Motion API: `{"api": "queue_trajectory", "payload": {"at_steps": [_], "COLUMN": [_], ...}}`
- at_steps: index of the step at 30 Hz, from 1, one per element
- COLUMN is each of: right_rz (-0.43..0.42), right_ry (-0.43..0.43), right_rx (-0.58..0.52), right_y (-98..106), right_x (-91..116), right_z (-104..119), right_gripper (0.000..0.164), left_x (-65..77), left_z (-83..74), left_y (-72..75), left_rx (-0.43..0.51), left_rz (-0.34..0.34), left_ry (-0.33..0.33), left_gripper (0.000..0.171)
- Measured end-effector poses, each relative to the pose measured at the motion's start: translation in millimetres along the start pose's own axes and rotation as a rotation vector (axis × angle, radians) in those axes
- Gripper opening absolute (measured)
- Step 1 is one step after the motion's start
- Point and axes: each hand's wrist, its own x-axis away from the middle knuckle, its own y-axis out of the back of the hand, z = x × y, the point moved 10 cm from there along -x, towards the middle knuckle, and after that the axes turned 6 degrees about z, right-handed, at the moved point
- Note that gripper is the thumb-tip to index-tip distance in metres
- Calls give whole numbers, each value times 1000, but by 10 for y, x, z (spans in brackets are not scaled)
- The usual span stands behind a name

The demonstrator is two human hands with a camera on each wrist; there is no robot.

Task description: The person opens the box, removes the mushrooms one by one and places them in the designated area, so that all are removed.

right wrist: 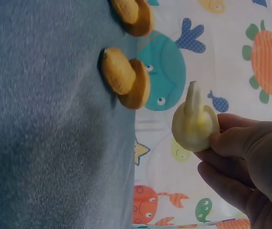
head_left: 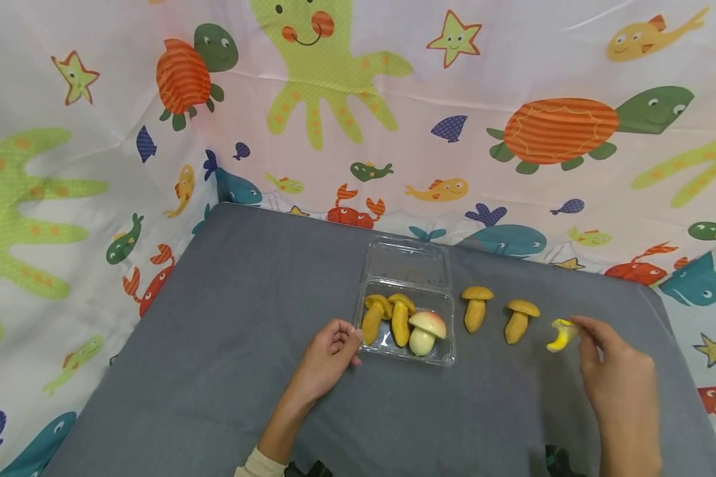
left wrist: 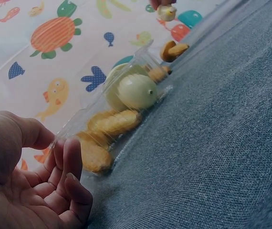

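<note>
A clear plastic box [head_left: 388,352] sits on the grey cloth, its lid [head_left: 408,262] folded back. Inside lie two yellow-brown toy mushrooms, one on the left [head_left: 372,324] and one in the middle [head_left: 400,326], beside a pale toy mushroom [head_left: 421,341] with a reddish cap. My left hand [head_left: 328,358] pinches the box's left edge between thumb and forefinger; the left wrist view shows its other fingers curled. Over the right part of the table, my right hand [head_left: 623,374] pinches a small yellow toy mushroom [right wrist: 193,125] by its cap, raised above the cloth.
Two more yellow-brown mushrooms, a nearer one [head_left: 475,317] and a farther one [head_left: 518,326], lie in a row between the box and my right hand. A curtain [head_left: 346,179] printed with sea animals hangs behind and along the left side of the grey-covered table [head_left: 215,344].
</note>
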Motion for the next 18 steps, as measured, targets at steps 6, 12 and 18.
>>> {"api": "queue_trajectory", "payload": {"at_steps": [6, 12, 18], "right_rz": [9, 56, 137], "right_ry": [39, 53, 28], "right_rx": [17, 40, 65], "right_y": [-14, -64, -180], "right_x": [-53, -131, -187], "right_z": [-79, -157, -232], "right_gripper": [25, 25, 23], "left_x": [8, 9, 8], "left_z": [5, 5, 8], "left_y": [-11, 0, 8], "left_rx": [-3, -6, -11], "left_rz": [13, 7, 2], "left_ry": [7, 3, 12], "left_gripper": [26, 26, 27]}}
